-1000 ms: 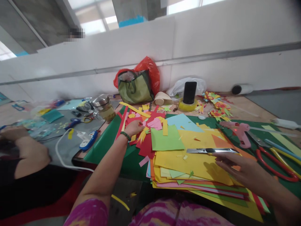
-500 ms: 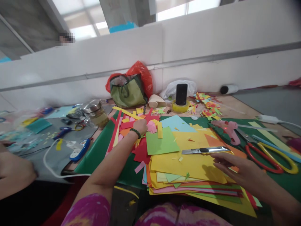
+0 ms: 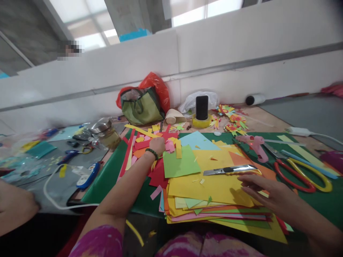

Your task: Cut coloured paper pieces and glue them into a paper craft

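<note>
My left hand [image 3: 157, 144], a beaded bracelet on its wrist, reaches into a heap of paper scraps. Its fingers look closed and point away from me, so whatever they pinch is hidden. Pink scraps [image 3: 169, 145] and a yellow paper strip [image 3: 178, 149] lie just right of it. Over the stack of coloured paper [image 3: 184, 192] hovers my right hand [image 3: 258, 184], fingers apart and holding nothing. Just beyond those fingers a utility knife [image 3: 230, 170] lies on the yellow top sheet. A green paper square [image 3: 180, 162] rests at the stack's left.
Scissors [image 3: 294, 175] and a pink glue gun [image 3: 254, 144] lie right on the green mat [image 3: 107, 175]. Behind stand a phone [image 3: 202, 107], a green bag [image 3: 142, 107] and paper flowers [image 3: 232, 117]. A glass jar [image 3: 105, 134] is left; another person's arm [image 3: 16, 201] shows there.
The view has shifted slightly, so everything sits a little further left. My left hand stays among the scraps, and my right hand stays by the utility knife.
</note>
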{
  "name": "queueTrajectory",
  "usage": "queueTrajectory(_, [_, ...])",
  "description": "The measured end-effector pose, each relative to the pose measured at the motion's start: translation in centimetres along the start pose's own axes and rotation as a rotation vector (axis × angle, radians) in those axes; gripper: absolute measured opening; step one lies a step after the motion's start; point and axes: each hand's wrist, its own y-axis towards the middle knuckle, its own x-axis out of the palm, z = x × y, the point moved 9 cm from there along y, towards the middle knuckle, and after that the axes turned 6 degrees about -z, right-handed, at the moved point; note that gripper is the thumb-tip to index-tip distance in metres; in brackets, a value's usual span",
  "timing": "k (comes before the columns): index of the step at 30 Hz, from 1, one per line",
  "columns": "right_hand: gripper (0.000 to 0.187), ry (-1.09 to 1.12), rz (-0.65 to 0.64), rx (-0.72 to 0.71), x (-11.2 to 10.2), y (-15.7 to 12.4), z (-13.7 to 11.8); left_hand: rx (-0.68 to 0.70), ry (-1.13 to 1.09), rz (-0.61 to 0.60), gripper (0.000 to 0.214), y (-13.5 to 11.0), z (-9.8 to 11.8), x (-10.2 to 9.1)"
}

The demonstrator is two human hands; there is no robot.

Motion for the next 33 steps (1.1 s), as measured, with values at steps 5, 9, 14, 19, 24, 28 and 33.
queueTrajectory(5, [0.041, -0.003, -0.013, -0.001, -1.8, 0.2, -1.8, -0.009, -0.017, 0.106, 0.023, -0.9, -0.5, -4.2])
queueTrajectory(9, [0.036, -0.045, -0.030, -0.045, -2.9, 1.2, -4.2, 0.116, -0.162, 0.323, 0.017, -3.3, 2.2, -8.0])
queueTrajectory(14, [0.030, -0.172, -0.099, -0.119, -2.4, 3.2, -7.0, 0.406, -0.826, 0.074, 0.021, -5.1, 7.7, -4.1])
queueTrajectory(19, [0.026, -0.278, -0.112, -0.093, -2.5, 4.3, -7.7, 0.325, -1.072, -0.231, 0.029, -4.3, 9.3, 2.1])
queueTrajectory(24, [0.027, -0.305, -0.145, -0.077, -2.5, 4.7, -7.2, 0.270, -1.055, -0.250, 0.028, -3.2, 8.3, 4.5])
queueTrajectory(28, [0.028, -0.407, -0.207, -0.066, -1.6, 7.4, -7.0, 0.285, -1.032, -0.222, 0.027, -2.6, 7.8, 5.6])
queueTrajectory(33, [0.026, -0.675, -0.430, -0.157, 3.2, 11.7, -6.1, 0.283, -0.996, -0.236, 0.026, -2.4, 7.7, 6.0])
